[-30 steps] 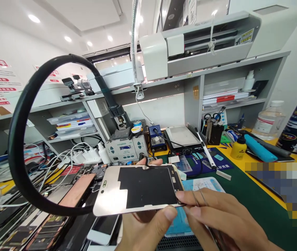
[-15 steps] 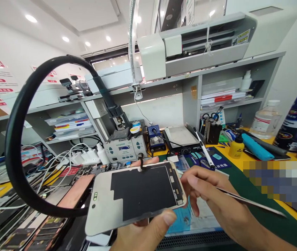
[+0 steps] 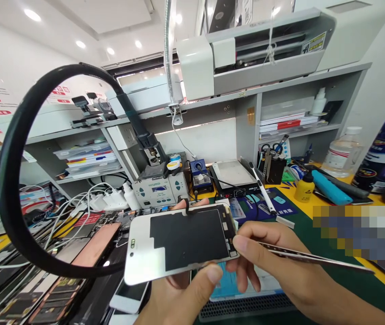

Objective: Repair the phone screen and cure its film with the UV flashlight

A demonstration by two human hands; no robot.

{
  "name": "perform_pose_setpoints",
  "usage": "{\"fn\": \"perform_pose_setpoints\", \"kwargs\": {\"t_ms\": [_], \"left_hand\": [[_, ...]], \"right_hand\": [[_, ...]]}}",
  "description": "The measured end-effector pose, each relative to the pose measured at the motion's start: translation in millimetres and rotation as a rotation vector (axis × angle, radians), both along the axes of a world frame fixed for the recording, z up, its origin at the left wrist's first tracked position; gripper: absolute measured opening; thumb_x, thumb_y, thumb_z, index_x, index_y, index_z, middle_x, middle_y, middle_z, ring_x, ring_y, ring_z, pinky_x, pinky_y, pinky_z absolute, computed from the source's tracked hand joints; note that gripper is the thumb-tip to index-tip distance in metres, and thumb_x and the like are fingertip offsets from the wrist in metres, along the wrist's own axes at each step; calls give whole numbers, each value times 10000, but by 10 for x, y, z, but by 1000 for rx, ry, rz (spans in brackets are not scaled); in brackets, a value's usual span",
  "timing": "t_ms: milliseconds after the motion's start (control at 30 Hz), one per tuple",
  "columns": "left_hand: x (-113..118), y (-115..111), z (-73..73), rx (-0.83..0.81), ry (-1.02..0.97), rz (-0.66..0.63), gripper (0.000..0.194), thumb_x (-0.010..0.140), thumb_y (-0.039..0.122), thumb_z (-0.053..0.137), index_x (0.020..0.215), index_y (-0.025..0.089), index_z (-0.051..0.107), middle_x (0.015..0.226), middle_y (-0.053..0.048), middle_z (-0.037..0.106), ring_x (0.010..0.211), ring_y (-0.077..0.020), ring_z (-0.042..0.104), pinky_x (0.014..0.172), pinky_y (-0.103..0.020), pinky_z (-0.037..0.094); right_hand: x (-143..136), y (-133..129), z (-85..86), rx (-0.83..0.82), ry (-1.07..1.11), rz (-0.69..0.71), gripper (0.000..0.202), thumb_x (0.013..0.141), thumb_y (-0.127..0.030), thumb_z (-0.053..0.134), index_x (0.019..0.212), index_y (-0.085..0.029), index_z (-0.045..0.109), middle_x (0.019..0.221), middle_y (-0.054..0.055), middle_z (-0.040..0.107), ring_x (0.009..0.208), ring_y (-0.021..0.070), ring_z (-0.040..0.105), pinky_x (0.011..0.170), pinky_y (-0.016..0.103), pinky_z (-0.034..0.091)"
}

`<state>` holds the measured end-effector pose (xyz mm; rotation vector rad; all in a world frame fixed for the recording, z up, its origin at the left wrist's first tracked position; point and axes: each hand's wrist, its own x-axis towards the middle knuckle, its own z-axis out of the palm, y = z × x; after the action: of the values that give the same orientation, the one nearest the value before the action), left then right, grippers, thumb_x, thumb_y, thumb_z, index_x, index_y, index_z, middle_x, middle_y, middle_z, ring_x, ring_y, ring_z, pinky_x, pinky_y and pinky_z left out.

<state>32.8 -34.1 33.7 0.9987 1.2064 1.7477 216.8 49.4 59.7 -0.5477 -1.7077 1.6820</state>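
Note:
A phone screen assembly (image 3: 141, 257), its silver back with a large black patch facing up, is held tilted above the bench. My left hand (image 3: 189, 289) is closed round it from below, thumb on the near edge and fingertips at the far edge. A short black flex strip stands up at its far edge. My right hand (image 3: 274, 257) pinches the right end of the screen assembly between thumb and index finger. Metal tweezers (image 3: 317, 258) lie through the same hand, pointing to the right.
Phones and parts (image 3: 94, 248) crowd the left side beneath a thick black hose arm (image 3: 7, 180). Behind stand a grey rework station (image 3: 158, 192), a blue soldering unit (image 3: 201, 176) and a flat heating plate (image 3: 233, 174). Bottles, including a yellow one (image 3: 304, 188), stand at the right.
The screen assembly has shifted right and slightly up in view. My right thumb and index finger now close on its right end, and the tweezers lie flatter.

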Motion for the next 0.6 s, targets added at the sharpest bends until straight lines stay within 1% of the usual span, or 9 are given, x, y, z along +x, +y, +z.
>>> {"fn": "perform_pose_setpoints", "kwargs": {"t_ms": [100, 200, 267, 333, 400, 467, 533, 600], "left_hand": [[57, 41, 115, -76, -10, -102, 618, 682, 447, 859, 1234, 217, 703, 1080, -122, 773, 1201, -402, 638, 1057, -517, 496], [121, 115, 199, -68, -36, -191, 565, 727, 497, 817, 1190, 188, 721, 993, -129, 780, 1112, -391, 677, 999, -522, 526], [150, 158, 233, -55, -42, -234, 516, 765, 516, 781, 1142, 167, 735, 948, -130, 777, 1054, -375, 696, 947, -509, 550], [155, 183, 248, -51, -40, -257, 434, 797, 519, 751, 1037, 157, 754, 923, -123, 773, 999, -348, 710, 896, -474, 567], [140, 193, 247, -39, -34, -263, 346, 816, 498, 738, 877, 157, 750, 887, -110, 767, 938, -318, 718, 844, -427, 572], [115, 197, 238, -36, -35, -271, 320, 827, 471, 731, 766, 157, 723, 835, -97, 758, 865, -289, 720, 778, -381, 566], [96, 201, 231, -47, -46, -282, 313, 838, 451, 722, 741, 154, 710, 797, -88, 747, 797, -264, 715, 720, -351, 556], [92, 205, 233, -61, -75, -291, 297, 842, 437, 722, 760, 152, 711, 776, -84, 737, 763, -249, 709, 691, -341, 555]], "right_hand": [[-10, -24, 11, 117, -77, -118, 388, 993, -517, 553, 821, -195, 685, 679, 15, 721, 595, 116, 600, 575, 203, 489], [-23, -50, 15, 272, -109, -208, 375, 1005, -493, 529, 797, -223, 686, 669, -12, 718, 591, 108, 610, 586, 185, 494], [-28, -62, 19, 334, -127, -240, 384, 1005, -486, 518, 770, -230, 681, 656, -18, 714, 573, 105, 611, 577, 179, 494], [-28, -70, 22, 360, -150, -249, 389, 1003, -486, 513, 758, -234, 678, 650, -22, 712, 568, 104, 614, 571, 176, 495], [-27, -76, 20, 359, -172, -247, 392, 1006, -492, 500, 769, -236, 679, 651, -21, 710, 567, 106, 619, 555, 179, 491], [-27, -81, 12, 342, -190, -244, 387, 1007, -502, 488, 795, -238, 675, 660, -16, 712, 562, 115, 622, 526, 190, 482], [-29, -84, -2, 331, -201, -232, 379, 1006, -511, 480, 821, -238, 668, 677, -8, 719, 556, 127, 621, 498, 206, 474], [-31, -81, -18, 331, -206, -232, 367, 1003, -510, 483, 835, -238, 663, 691, -4, 724, 566, 134, 625, 513, 214, 488]]}}
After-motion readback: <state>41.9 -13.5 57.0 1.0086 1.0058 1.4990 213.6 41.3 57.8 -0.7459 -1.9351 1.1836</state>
